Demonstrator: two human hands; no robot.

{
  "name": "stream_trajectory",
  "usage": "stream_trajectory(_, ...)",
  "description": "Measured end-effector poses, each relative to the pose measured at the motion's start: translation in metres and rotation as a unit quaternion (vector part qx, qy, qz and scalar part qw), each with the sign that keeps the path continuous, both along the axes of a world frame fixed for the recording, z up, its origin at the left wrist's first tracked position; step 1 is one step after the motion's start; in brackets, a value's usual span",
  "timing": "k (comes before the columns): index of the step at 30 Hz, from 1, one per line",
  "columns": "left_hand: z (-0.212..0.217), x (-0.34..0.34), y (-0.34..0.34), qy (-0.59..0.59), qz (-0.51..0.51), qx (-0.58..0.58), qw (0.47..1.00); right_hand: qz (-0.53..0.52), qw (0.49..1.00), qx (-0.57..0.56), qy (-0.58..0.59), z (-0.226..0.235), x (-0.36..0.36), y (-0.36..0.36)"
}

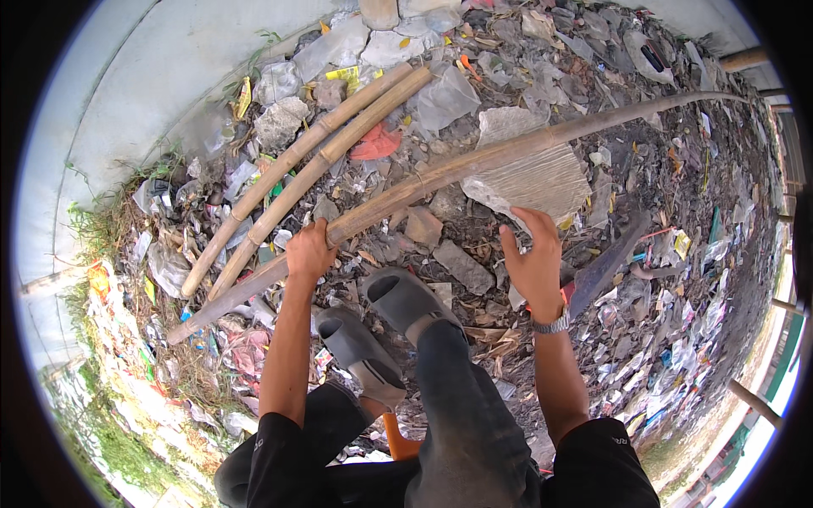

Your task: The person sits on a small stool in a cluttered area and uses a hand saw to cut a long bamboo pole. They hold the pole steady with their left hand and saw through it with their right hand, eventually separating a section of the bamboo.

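My left hand (310, 254) is closed around a long bamboo pole (415, 182), towards its near-left end. The pole slants over the rubble from the lower left to the far right. Fingers apart and holding nothing, my right hand (533, 262) hovers at the near edge of a ridged grey concrete slab (542, 178); I cannot tell whether it touches it. The pole crosses over that slab. Two shorter bamboo poles (296, 152) lie side by side beyond my left hand. Just right of my right wrist, a dark flat, blade-like piece (608, 262) lies on the ground, partly hidden.
Broken stones, plastic scraps and dry leaves litter the ground (652, 339). My feet in grey clogs (398, 296) stand close to the pole. An orange curved handle (400, 438) shows between my legs. A pale wall (127, 93) rises at the left, with rubble (284, 123) near its base.
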State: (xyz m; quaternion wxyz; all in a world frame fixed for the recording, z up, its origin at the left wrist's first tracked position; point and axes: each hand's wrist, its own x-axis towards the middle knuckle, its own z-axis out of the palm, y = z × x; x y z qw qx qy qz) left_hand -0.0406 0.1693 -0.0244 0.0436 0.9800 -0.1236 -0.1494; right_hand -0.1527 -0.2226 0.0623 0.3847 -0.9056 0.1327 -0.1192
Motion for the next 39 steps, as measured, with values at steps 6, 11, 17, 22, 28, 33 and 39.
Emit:
stream_trajectory(6,0.037,0.019,-0.018,0.062,-0.020,0.034,0.997,0.051,0.973,-0.210,-0.082,-0.109,0.141,0.009)
stream_trajectory(11,0.083,0.024,-0.032,0.074,-0.011,0.089,0.993,0.060,0.968,-0.230,-0.080,-0.135,0.146,0.019)
stream_trajectory(17,0.152,0.043,-0.063,0.070,-0.055,0.178,0.980,0.057,0.968,-0.233,-0.072,-0.130,0.149,0.023)
stream_trajectory(22,0.206,0.070,-0.119,0.067,-0.122,0.240,0.961,0.055,0.967,-0.243,-0.046,-0.129,0.148,0.018)
stream_trajectory(28,0.239,0.087,-0.183,0.021,-0.165,0.298,0.940,0.063,0.972,-0.225,-0.021,-0.125,0.147,0.021)
stream_trajectory(33,0.244,0.103,-0.189,0.045,-0.167,0.301,0.938,0.066,0.977,-0.200,-0.046,-0.125,0.147,0.021)
stream_trajectory(39,0.203,0.112,-0.113,0.082,-0.191,0.271,0.940,0.055,0.976,-0.209,-0.040,-0.131,0.147,0.017)
